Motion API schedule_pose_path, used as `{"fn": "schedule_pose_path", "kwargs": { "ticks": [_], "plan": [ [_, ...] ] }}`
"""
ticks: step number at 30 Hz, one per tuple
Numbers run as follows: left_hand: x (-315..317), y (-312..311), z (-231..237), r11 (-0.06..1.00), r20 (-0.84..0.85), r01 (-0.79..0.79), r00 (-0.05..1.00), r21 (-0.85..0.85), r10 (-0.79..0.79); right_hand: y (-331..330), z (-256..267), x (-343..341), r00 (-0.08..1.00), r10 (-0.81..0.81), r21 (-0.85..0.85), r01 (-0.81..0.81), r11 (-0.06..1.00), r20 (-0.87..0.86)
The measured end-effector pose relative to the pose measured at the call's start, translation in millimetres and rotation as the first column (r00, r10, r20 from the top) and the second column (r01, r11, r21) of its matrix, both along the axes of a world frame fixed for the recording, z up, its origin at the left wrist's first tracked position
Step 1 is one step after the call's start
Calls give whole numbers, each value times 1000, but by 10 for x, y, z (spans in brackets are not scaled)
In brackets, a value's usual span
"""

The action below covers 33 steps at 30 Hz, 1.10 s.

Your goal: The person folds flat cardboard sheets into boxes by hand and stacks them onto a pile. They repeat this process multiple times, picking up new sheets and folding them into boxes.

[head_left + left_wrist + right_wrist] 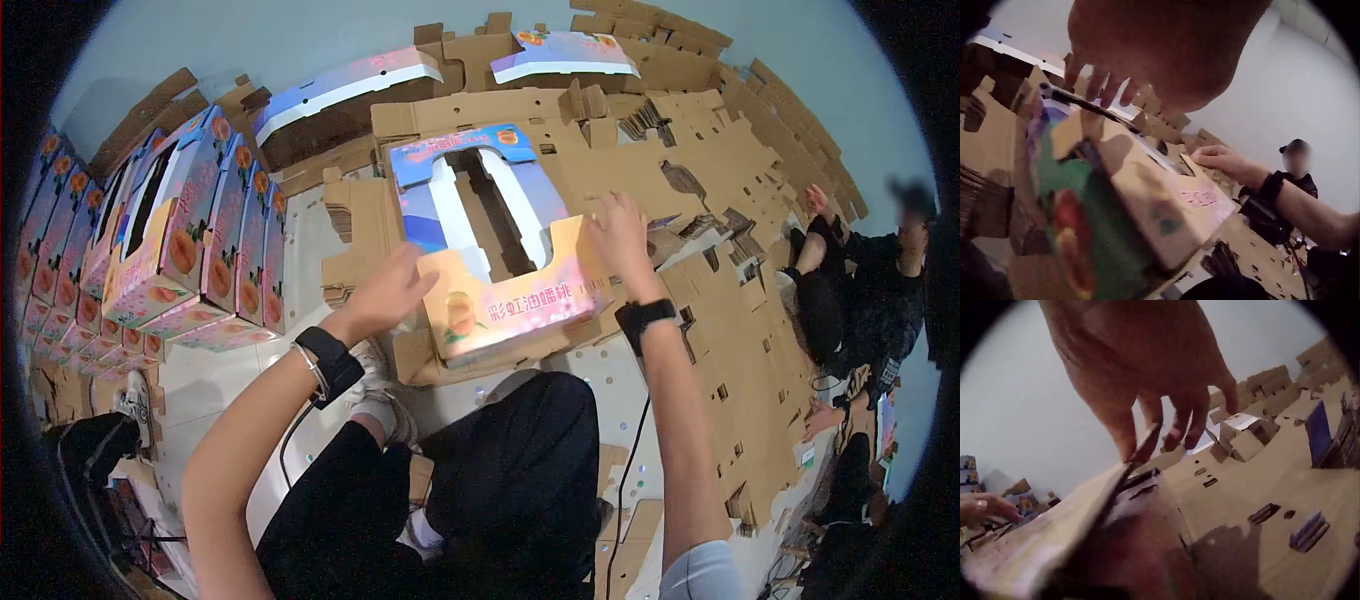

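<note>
A printed carton (pixel 530 303) with a peach picture stands on cardboard before the person, its top cut by a long slot framed by white flaps. The right hand (pixel 622 240) pinches the upper right corner of the yellow front panel; in the right wrist view thumb and fingers (pixel 1147 406) hold that panel's edge (pixel 1094 515). At the panel's left corner is the left hand (pixel 385 290), fingers extended. The left wrist view shows the left hand (pixel 1147 62) above the carton (pixel 1147 194), its fingers spread and relaxed; contact there cannot be made out.
Finished-looking printed cartons (pixel 195 235) stand in rows at the left. Flat cardboard sheets (pixel 740 340) with scraps cover the floor at the right, and printed pieces (pixel 350 90) lean along the back. Another person (pixel 870 290) sits at the right edge; another's leg shows at lower left.
</note>
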<state>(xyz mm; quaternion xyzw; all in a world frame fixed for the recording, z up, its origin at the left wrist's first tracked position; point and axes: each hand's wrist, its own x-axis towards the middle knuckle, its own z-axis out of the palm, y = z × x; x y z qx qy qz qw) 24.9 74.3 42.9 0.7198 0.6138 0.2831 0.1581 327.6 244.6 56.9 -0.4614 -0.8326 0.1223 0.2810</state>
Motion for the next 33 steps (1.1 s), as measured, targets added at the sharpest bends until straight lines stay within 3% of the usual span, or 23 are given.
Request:
{"fn": "schedule_pose_path", "kwargs": {
  "ticks": [1, 3, 5, 8, 10, 11, 13, 14, 15, 16, 17, 20, 21, 23, 25, 27, 28, 30, 33],
  "plan": [
    [-8, -7, -18, 997, 53, 56, 997, -62, -53, -97, 36, -80, 995, -55, 423, 14, 906, 83],
    [4, -7, -31, 995, 134, 53, 990, -83, -42, -419, 87, -346, 978, 196, 254, -210, 944, 77],
    [20, -29, -67, 992, 211, 54, 977, -116, -29, -696, -108, -669, 894, 434, -88, -443, 892, -107],
    [18, -43, -40, 995, 163, 45, 986, -91, -29, -1121, -213, -902, 904, 423, 43, -421, 906, -65],
    [99, -173, 143, 971, 226, 0, 972, -237, 55, -1229, -244, -924, 933, 326, 130, -308, 943, -152],
    [105, -222, 186, 974, 224, -4, 973, -226, 56, -1266, -243, -905, 932, 330, 141, -310, 940, -151],
    [183, -374, 268, 988, 171, 147, 973, 42, -153, -1407, -233, -790, 930, 358, 46, -356, 934, -77],
    [250, -469, 354, 988, 173, 150, 973, 42, -155, -1457, -216, -740, 920, 380, 86, -373, 924, -94],
    [368, -576, 550, 965, 103, 77, 993, -249, -53, -1493, -221, -686, 921, 377, 84, -370, 925, -96],
    [456, -673, 672, 857, 4, -21, 1000, -514, 27, -1526, -233, -623, 902, 427, 57, -424, 904, -70],
    [502, -756, 707, 854, 2, -21, 1000, -519, 26, -1552, -245, -565, 877, 478, 28, -477, 879, -46],
    [536, -949, 657, 621, 307, 167, 943, -766, 126, -1582, -218, -387, 791, 611, 26, -610, 792, -36],
    [453, -978, 633, 624, 310, 168, 942, -763, 125, -1582, -192, -329, 744, 667, -8, -667, 745, -37],
    [252, -1049, 592, 871, 277, 195, 958, -452, -71, -1500, -131, -235, 716, 698, -11, -698, 716, -22],
    [-21, -990, 531, 982, 214, 27, 977, -187, 14, -1291, -61, -198, 684, 726, -43, -725, 688, 74],
    [-345, -883, 562, 976, 136, -187, 970, -109, 201, -1009, -67, -172, 706, 674, 39, -697, 716, 219],
    [-529, -855, 509, 975, 127, -192, 970, -111, 206, -865, -58, -154, 680, 674, 24, -709, 705, 287],
    [-803, -791, 371, 951, 38, -307, 951, 40, 306, -586, 35, -66, 647, 672, 13, -723, 690, 360],
    [-768, -749, 397, 960, -85, -254, 961, 121, 265, -319, 191, 246, 647, 599, 71, -705, 706, 472]
  ]
}}
